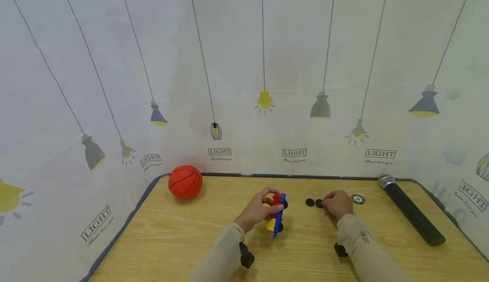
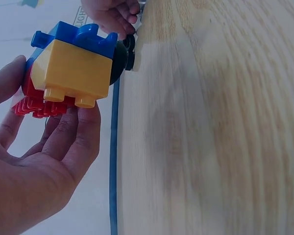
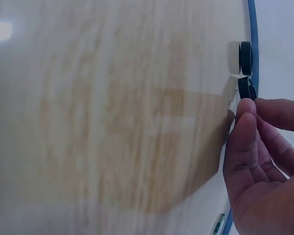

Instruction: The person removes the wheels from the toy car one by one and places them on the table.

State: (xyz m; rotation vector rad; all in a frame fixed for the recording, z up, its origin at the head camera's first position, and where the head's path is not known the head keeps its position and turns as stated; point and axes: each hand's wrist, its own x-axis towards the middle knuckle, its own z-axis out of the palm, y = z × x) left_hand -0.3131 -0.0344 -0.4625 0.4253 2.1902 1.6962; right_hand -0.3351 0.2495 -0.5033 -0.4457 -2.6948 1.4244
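Observation:
My left hand [image 1: 257, 212] grips a toy block car [image 1: 279, 218] on its side above the table. The car has a blue base, red and yellow blocks and black wheels. Close up in the left wrist view, the yellow block [image 2: 76, 71] faces the camera, with studded red bricks [image 2: 39, 105] behind it. Over to the right, thumb and forefinger of my right hand [image 1: 338, 204] pinch a small black wheel [image 1: 318, 203] at the tabletop. A second black wheel [image 1: 310, 202] lies flat just left of it.
Beside the right hand lies a round green-and-white chip [image 1: 358, 199]. Farther right is a microphone [image 1: 414, 212] with a black handle. A red toy basketball [image 1: 185, 182] sits at the back left of the wooden table [image 1: 172, 239], near its blue edge. Printed walls rise around it.

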